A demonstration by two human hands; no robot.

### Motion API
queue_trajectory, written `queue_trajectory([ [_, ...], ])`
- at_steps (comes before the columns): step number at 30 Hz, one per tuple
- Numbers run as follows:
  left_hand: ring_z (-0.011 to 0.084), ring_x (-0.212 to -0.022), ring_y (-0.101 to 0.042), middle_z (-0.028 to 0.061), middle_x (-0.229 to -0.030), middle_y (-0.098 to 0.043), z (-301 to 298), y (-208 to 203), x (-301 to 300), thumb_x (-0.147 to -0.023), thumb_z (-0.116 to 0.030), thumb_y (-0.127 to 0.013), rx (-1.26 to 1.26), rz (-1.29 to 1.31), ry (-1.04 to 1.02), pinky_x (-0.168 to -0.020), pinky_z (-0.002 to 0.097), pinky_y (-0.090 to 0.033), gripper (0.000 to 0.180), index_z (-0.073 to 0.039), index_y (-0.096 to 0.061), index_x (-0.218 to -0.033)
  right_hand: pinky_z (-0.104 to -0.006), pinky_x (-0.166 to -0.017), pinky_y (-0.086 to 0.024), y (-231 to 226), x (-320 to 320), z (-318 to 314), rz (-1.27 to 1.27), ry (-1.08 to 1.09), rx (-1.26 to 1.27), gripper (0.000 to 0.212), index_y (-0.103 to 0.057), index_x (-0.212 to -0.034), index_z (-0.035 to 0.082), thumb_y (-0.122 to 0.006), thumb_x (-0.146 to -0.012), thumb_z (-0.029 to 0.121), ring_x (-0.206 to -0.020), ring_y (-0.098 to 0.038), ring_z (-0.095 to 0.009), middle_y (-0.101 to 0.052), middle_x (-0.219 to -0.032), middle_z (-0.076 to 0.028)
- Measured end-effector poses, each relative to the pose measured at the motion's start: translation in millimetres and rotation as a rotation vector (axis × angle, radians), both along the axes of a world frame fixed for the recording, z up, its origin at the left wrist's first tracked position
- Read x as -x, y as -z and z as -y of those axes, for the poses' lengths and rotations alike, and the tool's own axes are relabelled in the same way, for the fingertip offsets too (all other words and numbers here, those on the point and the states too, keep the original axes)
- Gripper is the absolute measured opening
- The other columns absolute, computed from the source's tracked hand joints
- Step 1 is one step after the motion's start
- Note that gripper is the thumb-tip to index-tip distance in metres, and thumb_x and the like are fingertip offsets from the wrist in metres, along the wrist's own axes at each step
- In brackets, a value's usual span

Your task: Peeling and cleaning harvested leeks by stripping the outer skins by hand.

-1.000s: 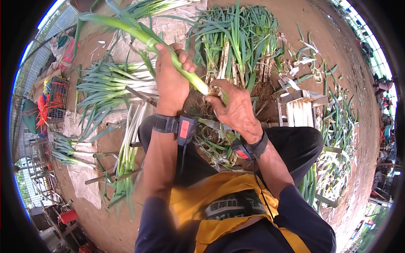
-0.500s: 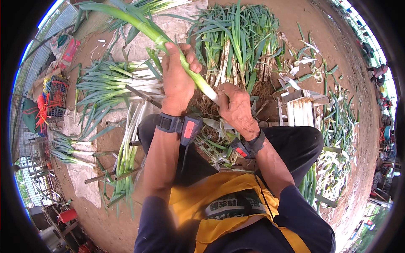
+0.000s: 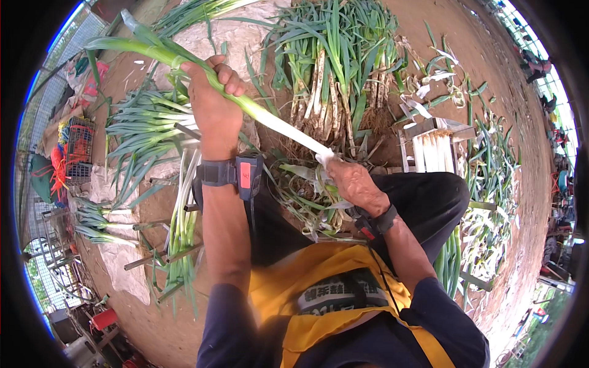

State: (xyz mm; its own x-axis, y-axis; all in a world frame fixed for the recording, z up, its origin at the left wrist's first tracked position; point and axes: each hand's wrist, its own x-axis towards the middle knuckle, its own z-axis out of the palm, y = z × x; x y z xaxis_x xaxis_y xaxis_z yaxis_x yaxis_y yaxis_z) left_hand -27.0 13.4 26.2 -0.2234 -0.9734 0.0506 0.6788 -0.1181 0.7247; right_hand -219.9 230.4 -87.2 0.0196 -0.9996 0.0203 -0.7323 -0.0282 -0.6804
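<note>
A long green onion (image 3: 279, 124) slants across the space above my lap, its leaves up to the left and its white end down to the right. My left hand (image 3: 215, 101) is closed around the green part. Closed at the white end is my right hand (image 3: 361, 185), where a bunched bit of white skin (image 3: 324, 157) shows at the fingers; the tip is hidden. Just beyond the stalk stands a thick bunch of untrimmed green onions (image 3: 334, 67) with dirty roots. Cleaned green onions (image 3: 147, 119) lie left of my left hand.
More green onions (image 3: 184, 224) rest across metal bars by my left knee. White stalks (image 3: 433, 153) fill a wooden frame (image 3: 423, 127) at my right knee. Peeled leaves (image 3: 491, 202) litter the ground at right. A wire crate (image 3: 80, 147) stands far left.
My left hand has moved left with the green onion. My right hand has shifted slightly right and down, and more of the white stalk shows between the hands.
</note>
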Motion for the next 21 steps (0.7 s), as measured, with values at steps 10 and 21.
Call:
queue_trajectory([
  [10,0.0106,-0.061,-0.032,-0.0002,-0.072,-0.035,-0.5,-5.7,-16.6,-0.101,-0.057,-0.035,0.070,0.068,0.019,-0.058,0.0261,-0.030,0.067,0.007,-0.050,-0.113,-0.0534,-0.076,-0.052,202.3,23.5,-71.4,-0.598,0.002,-0.741,0.023,-0.074,-0.092,0.003,-0.057,-0.081,0.015,-0.084,-0.067,-0.043,-0.069,-0.090,-0.024],
  [21,0.0084,-0.059,-0.032,0.0000,-0.072,-0.037,10.2,-7.2,-48.7,-0.099,-0.058,-0.035,0.239,-0.220,0.404,-0.053,0.0230,-0.033,0.078,0.013,-0.045,-0.128,-0.0295,-0.070,-0.048,28.4,50.1,44.5,0.379,0.323,-0.091,0.017,-0.067,-0.097,0.002,-0.068,-0.089,0.017,-0.076,-0.060,-0.012,-0.066,-0.081,-0.007],
])
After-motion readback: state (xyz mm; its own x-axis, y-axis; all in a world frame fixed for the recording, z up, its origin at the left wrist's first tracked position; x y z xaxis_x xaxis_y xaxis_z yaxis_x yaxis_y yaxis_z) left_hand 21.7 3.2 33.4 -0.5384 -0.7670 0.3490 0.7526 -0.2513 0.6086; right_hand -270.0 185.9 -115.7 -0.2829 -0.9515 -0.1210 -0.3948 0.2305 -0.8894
